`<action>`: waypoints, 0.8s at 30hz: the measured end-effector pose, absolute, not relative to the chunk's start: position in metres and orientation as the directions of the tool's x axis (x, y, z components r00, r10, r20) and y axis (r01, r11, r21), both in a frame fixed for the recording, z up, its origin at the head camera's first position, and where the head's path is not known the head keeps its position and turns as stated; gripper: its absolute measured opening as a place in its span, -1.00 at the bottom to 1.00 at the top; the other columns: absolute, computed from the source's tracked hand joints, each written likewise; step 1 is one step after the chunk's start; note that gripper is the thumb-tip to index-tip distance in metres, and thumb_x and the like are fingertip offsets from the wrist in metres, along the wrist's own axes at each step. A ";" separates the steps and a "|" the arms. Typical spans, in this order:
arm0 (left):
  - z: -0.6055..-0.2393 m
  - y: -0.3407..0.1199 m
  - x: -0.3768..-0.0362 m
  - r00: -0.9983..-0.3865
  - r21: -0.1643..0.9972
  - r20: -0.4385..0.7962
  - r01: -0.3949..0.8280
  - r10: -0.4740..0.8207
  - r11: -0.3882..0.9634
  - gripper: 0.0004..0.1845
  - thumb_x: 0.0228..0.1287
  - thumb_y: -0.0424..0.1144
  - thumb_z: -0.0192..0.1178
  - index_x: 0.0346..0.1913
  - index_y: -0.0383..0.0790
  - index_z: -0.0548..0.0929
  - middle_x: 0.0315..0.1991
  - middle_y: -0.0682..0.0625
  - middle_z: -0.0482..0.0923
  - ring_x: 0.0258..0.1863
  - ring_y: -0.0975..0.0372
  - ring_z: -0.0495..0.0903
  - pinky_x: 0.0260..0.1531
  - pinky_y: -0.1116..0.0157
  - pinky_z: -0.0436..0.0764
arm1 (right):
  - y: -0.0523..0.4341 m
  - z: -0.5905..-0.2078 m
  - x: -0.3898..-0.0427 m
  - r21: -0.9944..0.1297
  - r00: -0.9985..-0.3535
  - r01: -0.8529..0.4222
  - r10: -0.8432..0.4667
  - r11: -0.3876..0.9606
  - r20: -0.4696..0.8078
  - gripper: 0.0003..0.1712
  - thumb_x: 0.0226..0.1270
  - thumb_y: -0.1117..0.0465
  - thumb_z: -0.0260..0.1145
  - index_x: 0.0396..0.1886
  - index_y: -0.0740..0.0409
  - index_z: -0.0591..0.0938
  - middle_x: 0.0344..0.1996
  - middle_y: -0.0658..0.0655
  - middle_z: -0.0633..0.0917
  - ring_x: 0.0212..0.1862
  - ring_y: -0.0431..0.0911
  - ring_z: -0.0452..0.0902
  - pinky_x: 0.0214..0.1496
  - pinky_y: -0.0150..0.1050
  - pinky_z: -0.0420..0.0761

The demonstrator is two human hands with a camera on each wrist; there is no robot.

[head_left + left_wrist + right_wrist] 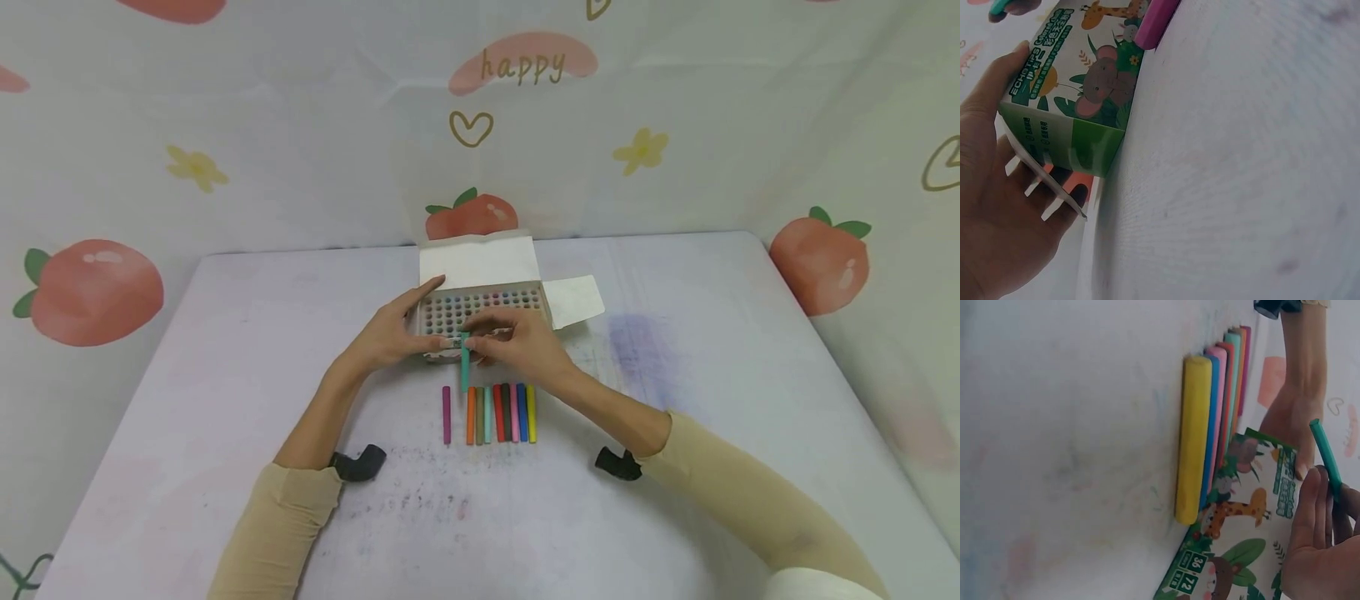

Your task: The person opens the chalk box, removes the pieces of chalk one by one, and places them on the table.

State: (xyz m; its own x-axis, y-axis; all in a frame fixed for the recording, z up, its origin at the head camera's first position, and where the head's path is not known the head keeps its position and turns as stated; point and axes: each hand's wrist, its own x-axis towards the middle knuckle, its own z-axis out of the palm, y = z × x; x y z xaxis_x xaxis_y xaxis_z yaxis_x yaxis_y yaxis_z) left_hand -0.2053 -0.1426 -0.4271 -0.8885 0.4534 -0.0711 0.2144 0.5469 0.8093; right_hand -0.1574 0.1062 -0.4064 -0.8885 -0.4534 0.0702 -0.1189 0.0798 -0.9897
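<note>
A: What are the hands doing?

B: The right hand point(525, 342) has its grip pinched around a teal chalk stick point(465, 360), just in front of the chalk box point(480, 312). The left hand point(390, 333) grasps the box's near left corner, fingers curled round the printed side and thumb along the top edge.

A: Where is the box?

B: Mid-bench, on the white bench point(225, 375), lid flap up and a side flap spread to the right. Its honeycomb tray shows a few coloured ends in the holes; most look empty.

A: Anything else nearby?

B: A row of 7 sticks lies side by side in front of the box: orange point(471, 415), brownish, pale teal, red, dark, pink with blue, then yellow point(531, 413). A purple stick point(446, 414) lies apart, to their left. The right wrist view shows the yellow one point(1192, 437) nearest that camera, its far end close to the box's giraffe print point(1235, 512).

A: What could go wrong?

B: My judgement: the teal stick is held near 1 end, so a tilt could snap it or knock the row, and round sticks roll. If the left hand eases off, the light box could slide.
</note>
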 end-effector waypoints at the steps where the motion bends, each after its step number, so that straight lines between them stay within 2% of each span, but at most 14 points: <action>1: -0.427 -0.143 -0.205 -0.888 0.809 -0.070 0.216 0.454 0.547 0.00 0.09 0.05 0.47 0.54 0.35 0.12 0.53 0.01 0.11 0.48 0.05 0.09 0.35 -0.12 0.15 | 0.106 -0.407 -0.156 -0.990 -0.885 -0.111 -0.463 0.089 0.057 -0.74 0.35 0.34 0.35 0.00 0.31 0.68 -0.20 0.19 0.73 -0.25 0.23 0.70 -0.18 0.07 0.67; 9: -0.427 -0.144 -0.206 -0.884 0.803 -0.066 0.229 0.463 0.550 -0.01 0.12 0.06 0.46 0.55 0.34 0.11 0.54 0.03 0.10 0.51 0.06 0.04 0.38 -0.12 0.11 | 0.104 -0.414 -0.149 -0.992 -0.865 -0.002 -0.498 0.123 -0.060 -0.72 0.33 0.35 0.36 0.01 0.35 0.67 -0.26 0.21 0.74 -0.26 0.13 0.74 -0.19 0.02 0.68; 14: -0.427 -0.144 -0.206 -0.883 0.799 -0.062 0.235 0.466 0.553 -0.01 0.12 0.06 0.45 0.55 0.34 0.10 0.54 0.02 0.09 0.52 0.05 0.03 0.38 -0.12 0.10 | 0.103 -0.419 -0.148 -0.985 -0.855 -0.034 -0.515 0.167 -0.058 -0.74 0.33 0.33 0.37 -0.02 0.32 0.68 -0.30 0.18 0.75 -0.30 0.14 0.73 -0.20 -0.01 0.69; 19: -0.428 -0.144 -0.206 -0.882 0.797 -0.059 0.240 0.467 0.554 -0.01 0.12 0.06 0.45 0.55 0.34 0.11 0.54 0.00 0.10 0.51 0.05 0.04 0.38 -0.12 0.11 | 0.101 -0.424 -0.148 -0.964 -0.845 -0.071 -0.530 0.257 -0.079 -0.75 0.34 0.31 0.36 -0.02 0.29 0.70 -0.34 0.13 0.77 -0.33 0.05 0.74 -0.23 -0.10 0.69; 24: -0.428 -0.144 -0.207 -0.883 0.793 -0.060 0.241 0.466 0.559 -0.01 0.11 0.06 0.46 0.55 0.35 0.11 0.54 0.00 0.09 0.52 0.05 0.03 0.38 -0.11 0.11 | 0.096 -0.425 -0.146 -0.958 -0.835 -0.040 -0.536 0.284 -0.124 -0.76 0.32 0.33 0.37 -0.03 0.27 0.70 -0.37 0.10 0.77 -0.34 0.02 0.74 -0.24 -0.14 0.69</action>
